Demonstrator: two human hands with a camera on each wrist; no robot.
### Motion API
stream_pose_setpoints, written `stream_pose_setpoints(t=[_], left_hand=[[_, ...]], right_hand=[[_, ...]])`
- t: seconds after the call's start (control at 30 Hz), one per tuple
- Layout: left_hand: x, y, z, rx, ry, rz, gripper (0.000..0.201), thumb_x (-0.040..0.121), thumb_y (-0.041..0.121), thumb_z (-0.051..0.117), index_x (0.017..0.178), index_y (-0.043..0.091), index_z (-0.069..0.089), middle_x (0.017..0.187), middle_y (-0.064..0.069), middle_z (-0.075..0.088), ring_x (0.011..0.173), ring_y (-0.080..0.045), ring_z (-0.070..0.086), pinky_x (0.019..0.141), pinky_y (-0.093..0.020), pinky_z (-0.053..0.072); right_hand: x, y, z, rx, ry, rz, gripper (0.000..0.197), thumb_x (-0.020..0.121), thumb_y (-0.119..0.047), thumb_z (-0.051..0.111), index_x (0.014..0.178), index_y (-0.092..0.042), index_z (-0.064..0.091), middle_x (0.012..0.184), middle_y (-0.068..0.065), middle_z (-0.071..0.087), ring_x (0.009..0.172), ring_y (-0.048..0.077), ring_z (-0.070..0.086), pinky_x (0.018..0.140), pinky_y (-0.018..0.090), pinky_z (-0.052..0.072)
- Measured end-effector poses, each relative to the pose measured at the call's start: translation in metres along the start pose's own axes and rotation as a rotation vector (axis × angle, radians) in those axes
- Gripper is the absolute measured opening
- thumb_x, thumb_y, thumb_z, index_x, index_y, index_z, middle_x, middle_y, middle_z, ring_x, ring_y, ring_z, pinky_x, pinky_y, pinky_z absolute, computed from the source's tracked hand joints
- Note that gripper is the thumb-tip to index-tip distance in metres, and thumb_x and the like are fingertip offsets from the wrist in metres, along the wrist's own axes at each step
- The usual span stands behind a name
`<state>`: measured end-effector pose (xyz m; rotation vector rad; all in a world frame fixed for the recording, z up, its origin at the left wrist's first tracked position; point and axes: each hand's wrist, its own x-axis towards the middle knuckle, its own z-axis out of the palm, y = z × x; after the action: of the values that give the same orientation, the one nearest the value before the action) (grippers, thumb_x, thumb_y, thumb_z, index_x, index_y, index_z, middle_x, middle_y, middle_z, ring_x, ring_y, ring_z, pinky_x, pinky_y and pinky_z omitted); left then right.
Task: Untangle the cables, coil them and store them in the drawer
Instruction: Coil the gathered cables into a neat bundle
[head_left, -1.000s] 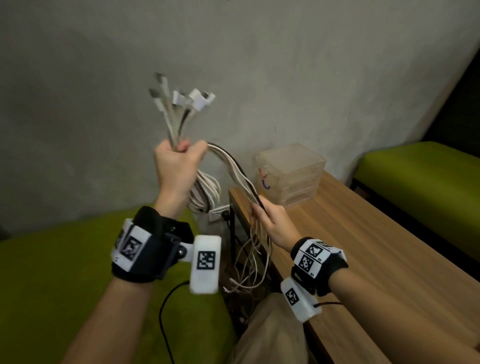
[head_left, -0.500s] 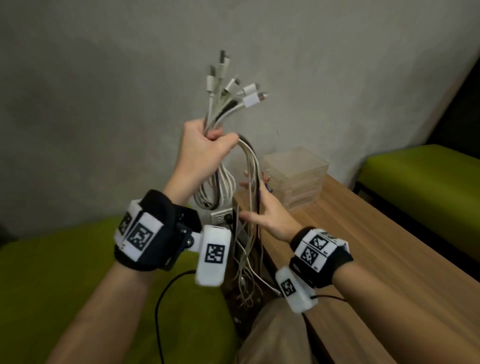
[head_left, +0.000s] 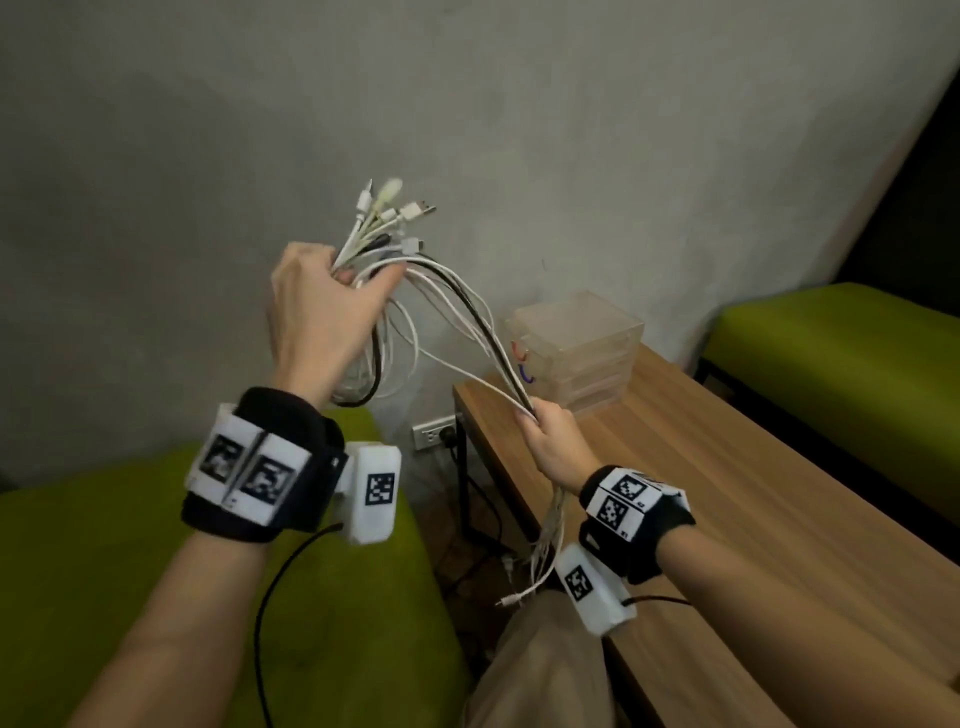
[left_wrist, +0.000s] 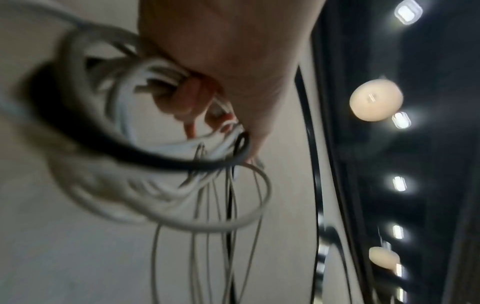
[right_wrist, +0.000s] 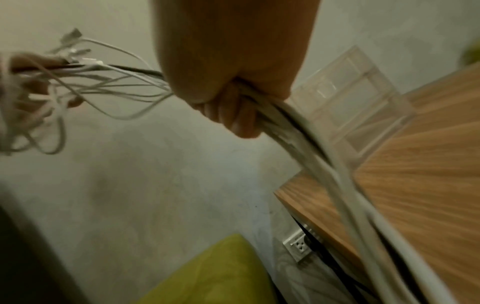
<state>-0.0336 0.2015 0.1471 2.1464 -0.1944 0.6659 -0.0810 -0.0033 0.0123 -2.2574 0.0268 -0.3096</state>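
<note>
The left hand grips the cables near their plugs, the right hand clasps them lower, apparently slack, strands slanting down-right between both grips.

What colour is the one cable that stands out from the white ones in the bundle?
Black; the head view shows it best, running between the left hand and right hand.
</note>
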Motion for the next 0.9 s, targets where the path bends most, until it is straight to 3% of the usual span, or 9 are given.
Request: stream_pose_setpoints(t=[0.07,0.2,0.27,0.4,0.5,0.63,0.77,0.83,0.9], left_hand=[[-0.011,0.007,0.007,-0.039,0.054,0.092,0.037,0.067,0.048,0.075,0.079,0.017,0.060,0.097,0.005,0.051,0.078,-0.009,0.049,0.069,-0.022,0.037],[-0.028,0.019,0.018,-0.498,-0.559,0.033,0.062,0.060,0.028,0.083,0.115,0.017,0.058,0.092,0.023,0.064,0.081,0.010,0.057,0.066,-0.004,0.041],[-0.042,0.025,0.029,-0.379,-0.690,0.139,0.061,0.062,0.023,0.083,0.117,0.023,0.057,0.087,0.024,0.064,0.080,0.010,0.059,0.069,-0.008,0.045],[-0.060,0.023,0.063,0.222,-0.676,0.455,0.060,0.063,0.022,0.070,0.121,0.022,0.056,0.117,0.003,0.062,0.105,-0.020,0.058,0.086,-0.034,0.048],[-0.062,0.015,0.073,0.271,-0.800,0.392,0.029,0.062,0.020,0.067,0.090,0.021,0.059,0.092,-0.003,0.065,0.093,-0.029,0.061,0.074,-0.040,0.051],[-0.060,0.007,0.081,0.405,-0.612,0.452,0.015,0.070,0.013,0.057,0.085,0.016,0.053,0.095,-0.009,0.064,0.095,-0.035,0.059,0.068,-0.038,0.046],[-0.053,0.000,0.081,0.389,-0.437,0.459,0.010,0.080,0.009,0.053,0.076,0.017,0.046,0.089,-0.015,0.065,0.089,-0.040,0.060,0.061,-0.035,0.035],[-0.041,-0.004,0.079,0.297,-0.386,0.382,0.018,0.079,0.006,0.054,0.069,0.018,0.045,0.078,-0.016,0.064,0.080,-0.039,0.061,0.059,-0.033,0.036],[-0.031,-0.006,0.075,0.163,-0.336,0.282,0.022,0.075,0.001,0.055,0.063,0.018,0.047,0.066,-0.014,0.060,0.069,-0.037,0.060,0.055,-0.032,0.039]], right_hand=[[0.006,0.001,-0.001,-0.147,-0.057,0.068,0.025,0.096,-0.012,0.040,0.072,-0.013,0.044,0.077,0.012,0.056,0.077,0.029,0.054,0.062,0.027,0.030],[0.007,-0.002,0.000,-0.237,-0.104,0.105,0.016,0.096,-0.014,0.041,0.082,-0.010,0.045,0.093,0.022,0.060,0.088,0.035,0.056,0.065,0.028,0.031],[0.005,-0.007,-0.001,-0.241,-0.127,0.073,0.015,0.096,-0.015,0.041,0.087,-0.007,0.051,0.093,0.017,0.061,0.088,0.031,0.058,0.066,0.027,0.033],[0.000,-0.026,-0.007,-0.046,-0.117,-0.184,0.021,0.088,-0.002,0.049,0.107,-0.001,0.059,0.105,0.010,0.061,0.099,0.017,0.055,0.078,0.018,0.037],[0.001,-0.035,-0.012,0.092,-0.141,-0.221,0.021,0.083,0.008,0.052,0.101,0.000,0.060,0.094,0.001,0.054,0.084,0.000,0.049,0.071,0.001,0.036],[0.009,-0.033,-0.010,0.160,-0.046,-0.265,0.021,0.084,-0.001,0.053,0.075,-0.019,0.056,0.084,0.002,0.060,0.079,0.000,0.052,0.071,0.007,0.038],[0.013,-0.026,-0.007,-0.024,-0.021,-0.264,0.024,0.092,-0.016,0.049,0.114,-0.009,0.055,0.101,0.014,0.067,0.091,0.023,0.062,0.079,0.031,0.047],[0.005,-0.025,-0.002,0.031,-0.017,-0.228,0.022,0.096,-0.022,0.043,0.118,-0.016,0.042,0.081,0.012,0.064,0.064,0.020,0.060,0.065,0.039,0.050],[-0.002,-0.020,0.006,0.081,-0.005,-0.218,0.008,0.098,-0.024,0.039,0.100,-0.016,0.037,0.062,0.004,0.050,0.047,0.011,0.047,0.051,0.033,0.044]])
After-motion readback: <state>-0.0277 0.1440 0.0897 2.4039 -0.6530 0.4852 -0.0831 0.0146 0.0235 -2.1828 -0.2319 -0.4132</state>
